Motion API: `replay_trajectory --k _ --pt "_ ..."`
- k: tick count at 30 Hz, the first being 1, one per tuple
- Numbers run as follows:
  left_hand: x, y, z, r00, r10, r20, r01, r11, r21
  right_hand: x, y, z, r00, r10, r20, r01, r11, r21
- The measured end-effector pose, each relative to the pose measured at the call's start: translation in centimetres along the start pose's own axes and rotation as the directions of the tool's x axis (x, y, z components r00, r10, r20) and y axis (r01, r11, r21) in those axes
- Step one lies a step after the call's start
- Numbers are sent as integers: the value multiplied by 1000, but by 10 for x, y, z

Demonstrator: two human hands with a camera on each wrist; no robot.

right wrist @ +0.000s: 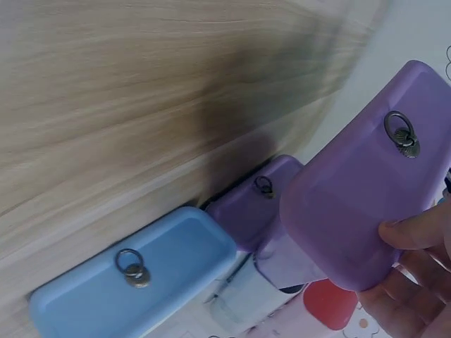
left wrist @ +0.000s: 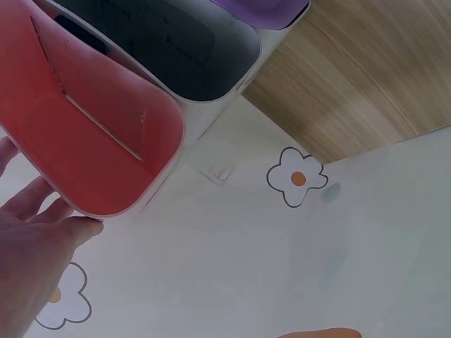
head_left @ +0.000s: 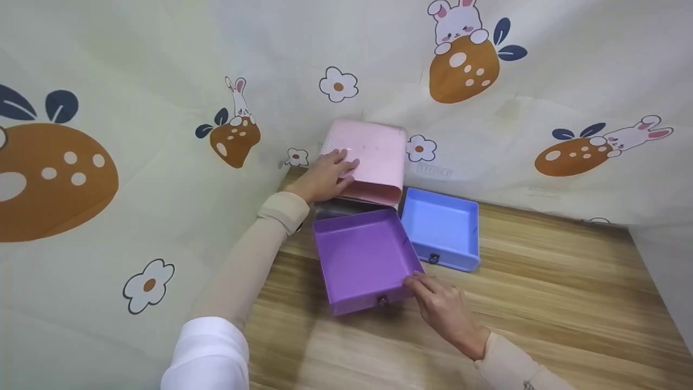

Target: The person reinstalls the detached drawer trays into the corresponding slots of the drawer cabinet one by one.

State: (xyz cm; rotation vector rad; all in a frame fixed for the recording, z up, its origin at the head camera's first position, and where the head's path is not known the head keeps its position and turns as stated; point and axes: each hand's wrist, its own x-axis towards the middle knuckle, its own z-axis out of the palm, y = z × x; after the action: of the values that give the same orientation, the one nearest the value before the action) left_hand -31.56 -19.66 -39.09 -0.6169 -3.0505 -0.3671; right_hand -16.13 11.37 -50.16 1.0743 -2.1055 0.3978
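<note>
My right hand point(head_left: 441, 311) grips a purple drawer point(head_left: 365, 260) by its front right corner, thumb on the front panel beside a metal ring pull point(right wrist: 403, 135). The drawer is held above the floor, tilted and with nothing in it. On the pink case point(head_left: 379, 149), the top tier of a small drawer cabinet, my left hand point(head_left: 325, 177) rests with its fingers spread. In the left wrist view, the thumb lies at the rim of that tier's red open slot point(left wrist: 99, 127). Below it is an open grey slot point(left wrist: 169, 49).
A second purple drawer point(right wrist: 239, 215) sits in the lowest tier. To the cabinet's right, a blue drawer point(head_left: 444, 225) with a ring pull lies on the wood-grain surface point(head_left: 541, 298). Sheeting printed with rabbits and flowers point(head_left: 281, 43) rises behind and at the left.
</note>
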Motion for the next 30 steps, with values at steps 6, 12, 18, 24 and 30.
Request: replay_trajectory --k 6,12,18,24,30 --pt "0 0 1 1000 8 -11 -8 1000 -1 9 -9 3 1000 7 14 -6 1000 -30" --pt "0 -1 2 1000 3 -7 -3 1000 -3 20 -18 6 1000 3 16 -2 998 -55" --pt "1 -1 0 1000 8 -17 -9 1000 -3 33 -25 14 999 10 34 -8 998 -61" --pt "1 0 0 1000 4 -15 -5 1000 -21 44 -29 21 996 32 82 -26 997 -71" --pt "0 2 -1 1000 -3 -9 3 1000 -27 55 -31 28 988 51 147 -37 995 -93"
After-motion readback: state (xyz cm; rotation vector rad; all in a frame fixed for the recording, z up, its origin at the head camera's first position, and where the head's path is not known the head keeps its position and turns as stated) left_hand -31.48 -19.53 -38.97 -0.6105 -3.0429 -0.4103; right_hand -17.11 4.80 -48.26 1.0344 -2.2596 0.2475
